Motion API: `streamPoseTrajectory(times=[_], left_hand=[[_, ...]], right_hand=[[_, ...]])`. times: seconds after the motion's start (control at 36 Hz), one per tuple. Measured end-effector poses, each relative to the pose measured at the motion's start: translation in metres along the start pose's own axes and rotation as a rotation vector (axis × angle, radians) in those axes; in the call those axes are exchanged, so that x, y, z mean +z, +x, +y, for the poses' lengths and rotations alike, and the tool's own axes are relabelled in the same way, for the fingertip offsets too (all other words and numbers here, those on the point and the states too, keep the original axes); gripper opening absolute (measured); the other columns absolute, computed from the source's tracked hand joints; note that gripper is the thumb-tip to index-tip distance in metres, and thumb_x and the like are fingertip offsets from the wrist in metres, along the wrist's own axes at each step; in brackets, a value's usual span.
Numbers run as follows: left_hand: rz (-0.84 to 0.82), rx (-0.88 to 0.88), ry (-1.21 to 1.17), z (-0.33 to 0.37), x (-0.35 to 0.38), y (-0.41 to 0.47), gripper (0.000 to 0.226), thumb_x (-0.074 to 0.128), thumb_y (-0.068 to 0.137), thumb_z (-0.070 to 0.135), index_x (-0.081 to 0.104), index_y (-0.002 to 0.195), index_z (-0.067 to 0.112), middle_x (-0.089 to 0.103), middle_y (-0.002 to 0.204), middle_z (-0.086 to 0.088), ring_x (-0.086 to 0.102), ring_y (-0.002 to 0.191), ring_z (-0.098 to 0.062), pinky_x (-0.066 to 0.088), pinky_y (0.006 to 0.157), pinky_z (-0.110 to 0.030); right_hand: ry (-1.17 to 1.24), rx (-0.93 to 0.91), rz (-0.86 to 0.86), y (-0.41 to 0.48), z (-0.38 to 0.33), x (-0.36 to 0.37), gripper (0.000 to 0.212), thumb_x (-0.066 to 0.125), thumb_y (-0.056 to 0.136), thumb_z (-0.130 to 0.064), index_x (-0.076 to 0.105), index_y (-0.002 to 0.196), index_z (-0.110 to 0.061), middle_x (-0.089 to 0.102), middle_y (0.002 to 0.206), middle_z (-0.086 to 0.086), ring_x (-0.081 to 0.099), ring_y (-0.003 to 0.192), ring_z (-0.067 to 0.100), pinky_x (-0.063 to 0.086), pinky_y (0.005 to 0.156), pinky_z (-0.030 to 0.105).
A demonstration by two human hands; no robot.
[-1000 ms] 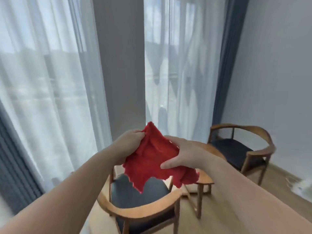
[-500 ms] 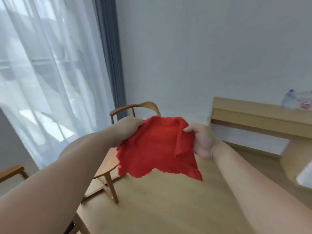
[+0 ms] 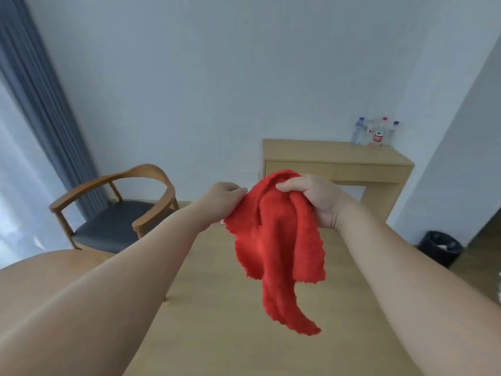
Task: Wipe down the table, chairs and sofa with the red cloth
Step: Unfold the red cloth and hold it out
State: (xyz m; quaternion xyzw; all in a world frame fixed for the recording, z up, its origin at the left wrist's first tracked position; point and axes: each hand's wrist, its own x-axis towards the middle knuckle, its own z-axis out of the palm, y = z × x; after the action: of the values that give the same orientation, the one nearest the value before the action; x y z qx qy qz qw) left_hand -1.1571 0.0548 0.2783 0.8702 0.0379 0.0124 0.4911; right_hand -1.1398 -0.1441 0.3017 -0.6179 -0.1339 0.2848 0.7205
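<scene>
A single head-worn view is provided, directed forward and slightly downward. Both forearms are seen at close range, the left hand [image 3: 225, 198] and right hand [image 3: 311, 196] near centre; beyond them stands a wall.

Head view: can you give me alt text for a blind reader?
Both hands, left hand and right hand, hold a bunched red cloth in the air above a wooden floor. A wooden chair stands left, a desk with bottles behind.
</scene>
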Motion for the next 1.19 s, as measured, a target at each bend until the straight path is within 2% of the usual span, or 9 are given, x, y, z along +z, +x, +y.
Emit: streamPoseTrajectory(times=[0.11,0.25,0.36,0.44,0.58,0.72,0.86,1.03,1.19], left_hand=[[-0.019,-0.061,-0.164,-0.024,0.001,0.073,0.016,0.046,0.092,0.018,0.06,0.098,0.012,0.063,0.092,-0.005,0.059,0.076,-0.019,0.049,0.07,-0.032],[-0.223,-0.087,-0.168,-0.037,-0.004,0.139,0.019,0.056,0.081,0.008,0.057,0.098,0.017,0.065,0.107,-0.007,0.063,0.1,-0.023,0.051,0.088,-0.043],[-0.536,0.056,-0.224,-0.036,0.008,0.179,0.041,0.061,0.085,0.007,0.054,0.122,0.021,0.064,0.119,0.0,0.061,0.096,-0.015,0.05,0.081,-0.026],[-0.601,0.084,-0.289,-0.029,0.028,0.209,0.042,0.063,0.087,0.013,0.052,0.126,0.024,0.066,0.115,0.001,0.064,0.098,-0.016,0.05,0.08,-0.026],[-0.501,0.159,-0.148,-0.023,0.057,0.271,0.009,0.062,0.089,0.015,0.067,0.096,0.018,0.071,0.082,0.005,0.064,0.072,-0.01,0.052,0.07,-0.024],[-0.368,0.169,-0.065,-0.01,0.074,0.338,0.013,0.072,0.081,0.017,0.062,0.089,0.016,0.063,0.076,0.005,0.059,0.065,-0.007,0.048,0.059,-0.019],[-0.281,0.118,-0.196,0.022,0.101,0.403,0.013,0.073,0.08,0.023,0.067,0.087,0.014,0.066,0.081,0.004,0.061,0.069,-0.003,0.048,0.061,-0.013],[0.075,0.007,-0.413,0.059,0.133,0.49,0.009,0.066,0.08,0.003,0.063,0.079,0.012,0.063,0.082,-0.006,0.059,0.079,-0.021,0.051,0.088,-0.043],[0.181,-0.005,-0.497,0.071,0.147,0.567,0.014,0.061,0.087,0.005,0.067,0.089,0.018,0.062,0.089,-0.006,0.058,0.083,-0.02,0.053,0.084,-0.035]], right_hand=[[0.112,-0.025,0.134,0.057,-0.02,-0.022,0.034,0.041,0.09,-0.007,0.073,0.08,-0.001,0.072,0.083,0.017,0.071,0.071,0.025,0.059,0.063,0.035],[0.225,-0.077,0.341,0.118,-0.044,-0.048,0.035,0.046,0.098,-0.03,0.065,0.097,0.0,0.071,0.09,0.019,0.07,0.08,0.029,0.059,0.068,0.038],[0.346,-0.143,0.459,0.155,-0.058,-0.073,0.036,0.047,0.098,-0.032,0.063,0.102,0.0,0.072,0.088,0.019,0.072,0.077,0.03,0.058,0.057,0.04],[0.359,-0.151,0.512,0.176,-0.063,-0.095,0.033,0.047,0.098,-0.028,0.061,0.113,-0.002,0.071,0.095,0.02,0.071,0.081,0.031,0.058,0.061,0.041],[0.28,-0.149,0.683,0.205,-0.068,-0.152,0.021,0.049,0.098,-0.018,0.063,0.109,-0.006,0.07,0.09,0.014,0.07,0.075,0.024,0.057,0.06,0.033],[-0.166,-0.083,0.99,0.233,-0.061,-0.245,0.032,0.059,0.092,-0.011,0.05,0.121,-0.02,0.06,0.102,0.011,0.062,0.081,0.023,0.05,0.054,0.028],[-0.397,-0.046,0.829,0.274,-0.064,-0.327,0.027,0.051,0.095,-0.006,0.062,0.11,-0.025,0.055,0.076,0.004,0.049,0.056,0.015,0.039,0.048,0.023],[-0.765,0.035,0.815,0.318,-0.097,-0.426,0.036,0.041,0.093,-0.01,0.067,0.114,-0.024,0.06,0.097,0.003,0.058,0.082,0.025,0.043,0.061,0.023],[-0.487,-0.008,0.706,0.364,-0.118,-0.494,0.031,0.041,0.101,-0.014,0.068,0.108,-0.026,0.062,0.086,-0.007,0.055,0.068,0.011,0.041,0.055,0.024]])
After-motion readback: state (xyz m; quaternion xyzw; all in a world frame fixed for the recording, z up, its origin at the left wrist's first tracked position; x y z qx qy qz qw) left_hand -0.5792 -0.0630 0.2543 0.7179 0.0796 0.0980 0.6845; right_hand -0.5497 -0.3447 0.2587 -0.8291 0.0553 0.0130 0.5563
